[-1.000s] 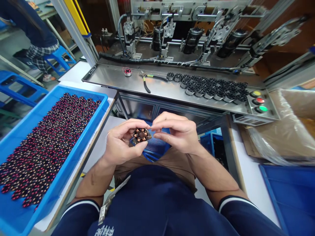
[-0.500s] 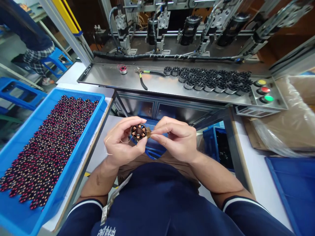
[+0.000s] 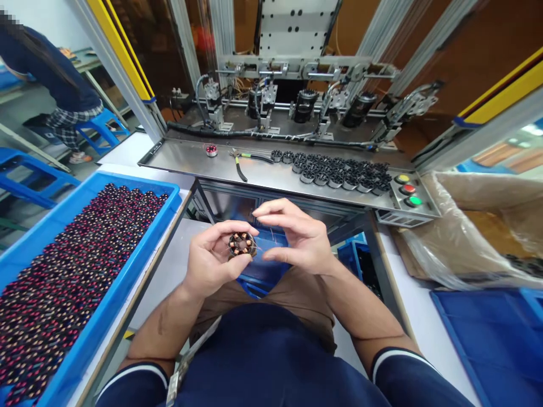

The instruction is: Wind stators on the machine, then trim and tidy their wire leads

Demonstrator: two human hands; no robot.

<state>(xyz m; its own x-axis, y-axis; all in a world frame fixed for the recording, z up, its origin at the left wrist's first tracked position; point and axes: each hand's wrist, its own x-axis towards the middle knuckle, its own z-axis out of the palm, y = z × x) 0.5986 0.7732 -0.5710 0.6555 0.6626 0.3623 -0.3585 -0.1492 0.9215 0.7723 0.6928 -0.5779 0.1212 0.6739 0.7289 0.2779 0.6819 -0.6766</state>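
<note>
Copper windings [image 3: 236,245] ring the round, dark core [image 3: 242,252], grasped at its rim by the fingers of the left hand [image 3: 210,257]. Hair-thin wires [image 3: 258,247] stray toward the right hand [image 3: 303,240], its fingers released and curved apart; beyond, ridged black-and-silver cylinders [image 3: 335,172] stand clustered on the smooth metal counter [image 3: 186,161].

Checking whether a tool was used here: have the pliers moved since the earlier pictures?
No. Judged against the metal tray, the pliers keep their place, lying between the red-wound part and the black parts.
</note>
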